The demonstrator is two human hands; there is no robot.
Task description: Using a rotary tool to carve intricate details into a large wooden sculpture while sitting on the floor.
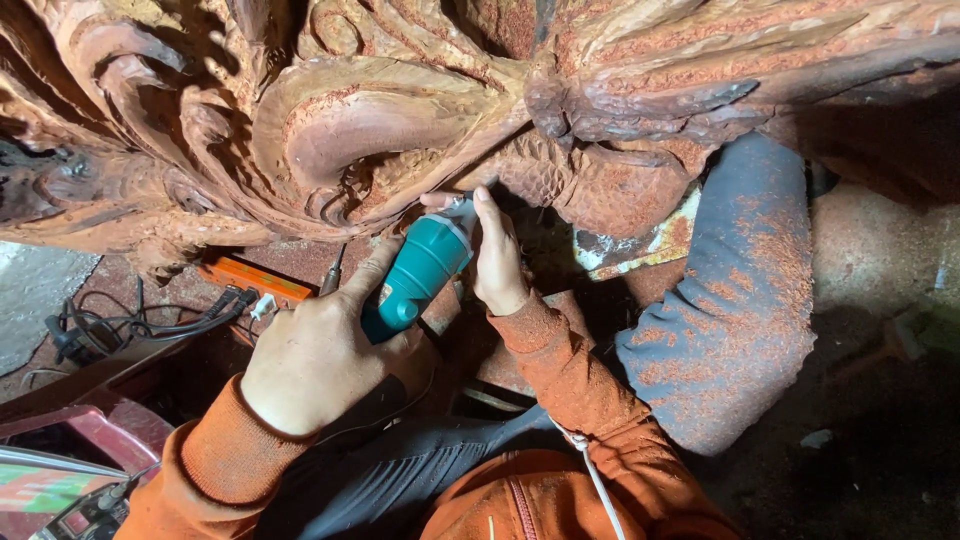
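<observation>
The left hand (315,365) wrapped the teal power carver (420,275) while the right hand (497,255) pinched its nose, steadying it against the carved wood (380,130).

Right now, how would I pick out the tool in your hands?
Under the big reddish carved wood, look between the left hand and right hand. The power tool there is teal plastic, the only blue-green thing among rust-coloured dust and orange sleeves.

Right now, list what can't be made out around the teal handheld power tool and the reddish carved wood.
Head view only:
- Working tip of the teal power tool: hidden behind the right hand and in shadow.
- Reddish carved wood sculpture: cut off by the top and side edges.
- Left hand palm: turned away around the tool.
- Orange power strip: partly behind the left hand.
</observation>
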